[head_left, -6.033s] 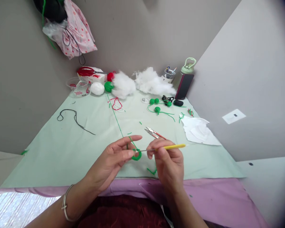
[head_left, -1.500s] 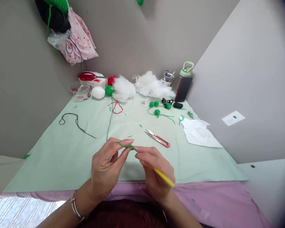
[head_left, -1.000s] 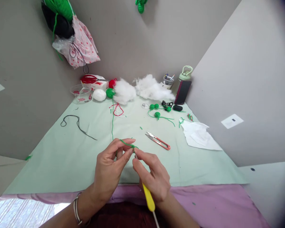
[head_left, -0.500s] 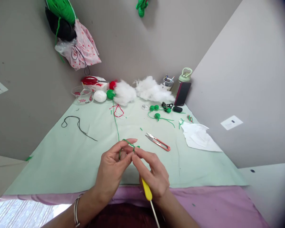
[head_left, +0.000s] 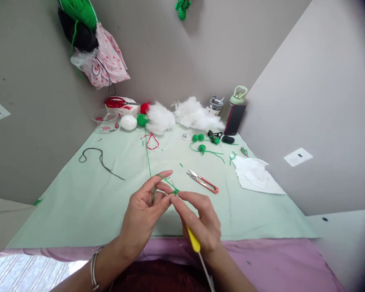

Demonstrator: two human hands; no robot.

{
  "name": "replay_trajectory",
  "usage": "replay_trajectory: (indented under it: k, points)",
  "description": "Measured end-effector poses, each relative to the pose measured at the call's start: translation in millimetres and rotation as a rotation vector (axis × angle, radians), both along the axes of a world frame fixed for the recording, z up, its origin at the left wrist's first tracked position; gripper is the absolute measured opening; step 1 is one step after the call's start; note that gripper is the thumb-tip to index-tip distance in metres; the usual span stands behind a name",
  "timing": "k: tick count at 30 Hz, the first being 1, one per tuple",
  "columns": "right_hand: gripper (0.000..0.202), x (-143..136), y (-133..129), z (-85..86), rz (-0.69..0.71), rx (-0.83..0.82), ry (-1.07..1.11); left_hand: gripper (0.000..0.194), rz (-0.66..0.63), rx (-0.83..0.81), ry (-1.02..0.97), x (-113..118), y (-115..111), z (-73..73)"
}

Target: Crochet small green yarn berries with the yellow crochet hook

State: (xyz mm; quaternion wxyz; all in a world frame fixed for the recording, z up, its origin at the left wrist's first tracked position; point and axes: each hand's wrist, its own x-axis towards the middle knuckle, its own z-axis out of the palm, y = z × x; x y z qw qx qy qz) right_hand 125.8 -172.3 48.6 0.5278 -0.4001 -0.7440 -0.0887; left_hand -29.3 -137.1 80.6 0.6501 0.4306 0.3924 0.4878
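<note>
The left hand [head_left: 146,209] pinches a small green crochet piece [head_left: 175,191], left of and nearer than the orange snips [head_left: 203,181].
Nearer than the snips, the right hand [head_left: 200,221] grips a yellow hook [head_left: 194,240], partly covered by fingers, its lower end cut off by the view; fingertips hide much of the piece, making its shape unclear.
</note>
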Motion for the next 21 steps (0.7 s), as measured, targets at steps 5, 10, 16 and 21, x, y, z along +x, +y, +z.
replay_trajectory:
  k: [5,10,16,21]
  points:
    - [0.046,3,-1,3.5,0.072,-0.029,0.09,0.052,-0.223,-0.3,-0.223,-3,5,7.9]
    - [0.028,12,-3,20.1,0.212,-0.332,0.453,0.046,-0.167,-0.262,-0.171,-10,12,9.3]
    - [0.018,13,5,19.9,0.395,-0.479,0.798,0.041,-0.181,-0.128,-0.07,-6,7,8.0]
    - [0.018,9,10,14.5,0.415,-0.525,0.766,0.041,-0.186,-0.094,-0.016,-3,4,4.3]
